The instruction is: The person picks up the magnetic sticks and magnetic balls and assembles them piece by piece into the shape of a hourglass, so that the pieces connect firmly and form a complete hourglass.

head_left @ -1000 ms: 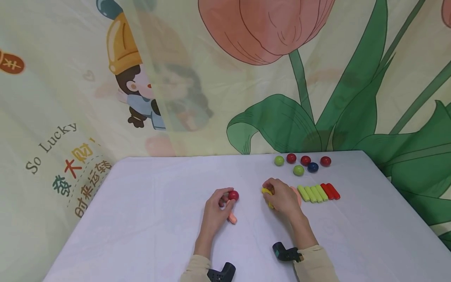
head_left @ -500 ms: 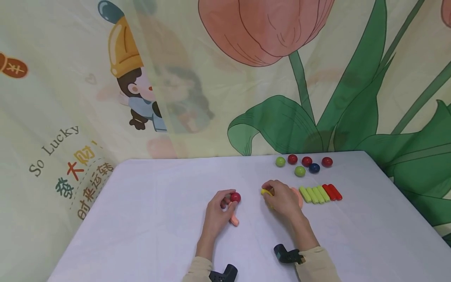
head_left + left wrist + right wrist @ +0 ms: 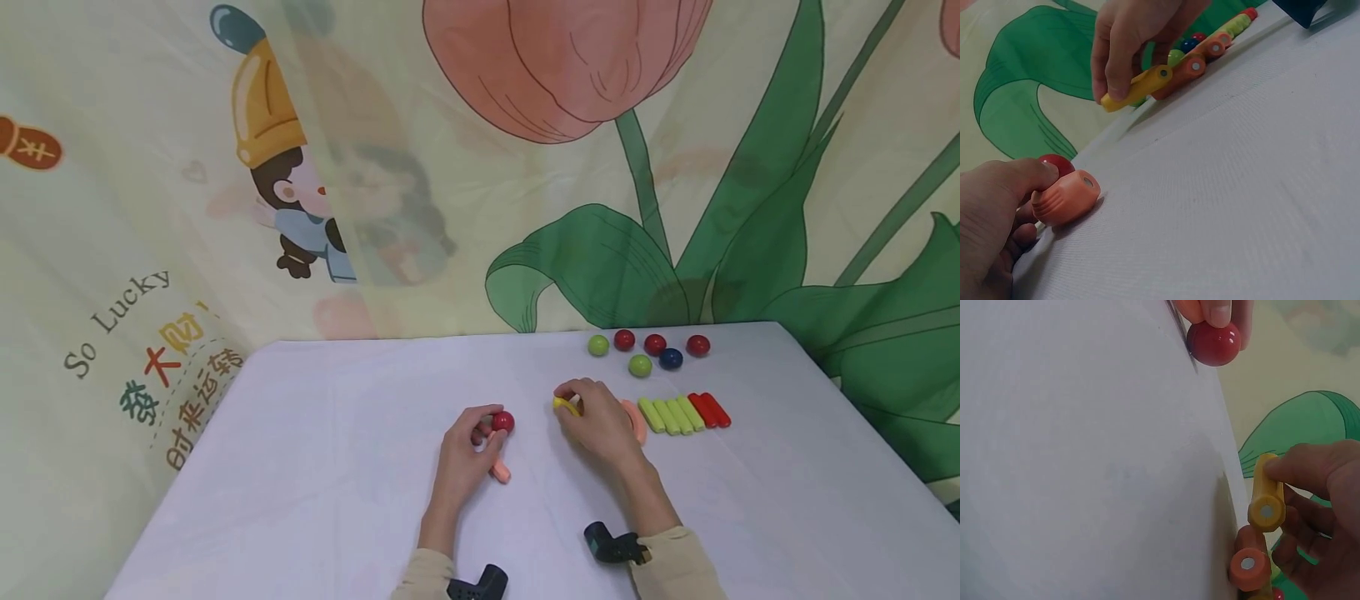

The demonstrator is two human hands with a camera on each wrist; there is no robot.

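Note:
My left hand point(image 3: 463, 457) grips a shiny red ball point(image 3: 503, 422) between thumb and fingers. Against that ball, under the thumb, lies a salmon-pink magnetic rod point(image 3: 1071, 199) with a ridged side and a metal disc in its end; whether the two are joined, I cannot tell. To the right, my right hand point(image 3: 600, 423) pinches a yellow magnetic rod point(image 3: 1266, 490), raised off the tabletop with one disc end showing. The fingers hide part of it in the head view. Just beyond the right hand sit more salmon-pink rods point(image 3: 634, 421).
Right of those stand light-green rods point(image 3: 671, 415) and red rods point(image 3: 709, 410), side by side. Farther back are several balls: green point(image 3: 640, 366), red point(image 3: 697, 346) and dark blue point(image 3: 671, 359). White cloth point(image 3: 337, 467) covers the table; a printed curtain point(image 3: 420, 167) hangs behind.
The yellow rod has turned in my right hand, so its lower part is now hidden by the fingers. My left hand keeps its hold on the red ball. The head view has shifted slightly.

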